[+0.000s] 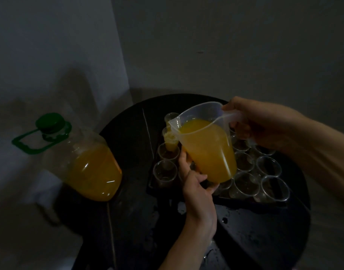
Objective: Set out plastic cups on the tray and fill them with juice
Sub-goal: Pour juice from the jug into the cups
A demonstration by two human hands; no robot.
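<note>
Grips tilted translucent plastic jug of orange juice (206, 151): right-hand fingers (242, 131) round handle, left-hand fingers (183, 159) round base.

You work in very dim light, and the whole view is dark and soft. The juice (208, 152) in the jug (201, 112) and in the bottle (83, 156) makes the only bright patches. The bottle casts a faint shadow up-left on the wall (75, 84). Your right forearm (315, 147) smears with blur at the edge. Wet spots glint on the black table (264, 230).
</note>
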